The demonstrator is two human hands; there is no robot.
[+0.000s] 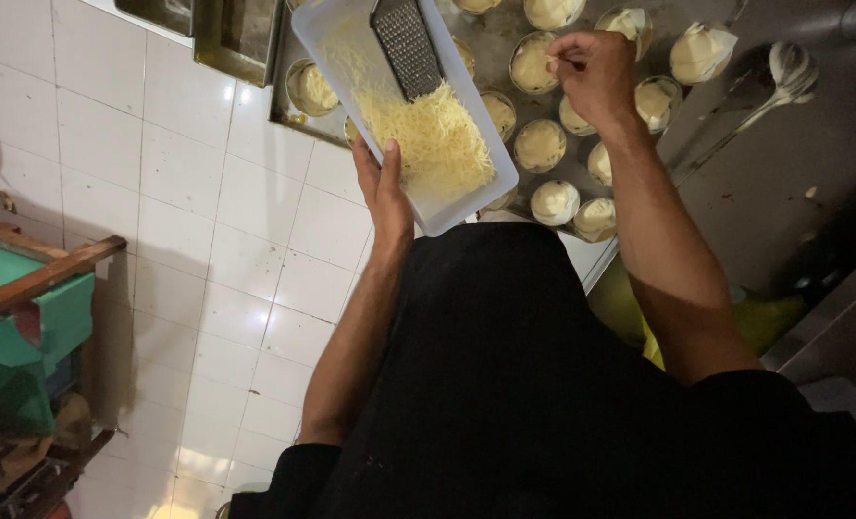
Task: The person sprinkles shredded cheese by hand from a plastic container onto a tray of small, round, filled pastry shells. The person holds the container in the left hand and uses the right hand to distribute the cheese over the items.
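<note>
Shredded cheese [433,144] is lying heaped in a white rectangular tray [324,29] the left hand [382,187] is gripping, while the right hand [593,72] is pinching seemingly cheese strands above round batter-filled cups [540,144].

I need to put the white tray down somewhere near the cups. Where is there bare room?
Bare steel counter lies right of the baking tray, below the spoon. The baking tray is packed with batter cups. The left hand holds the white tray of grated cheese; the right hand pinches cheese over the cups.
</note>
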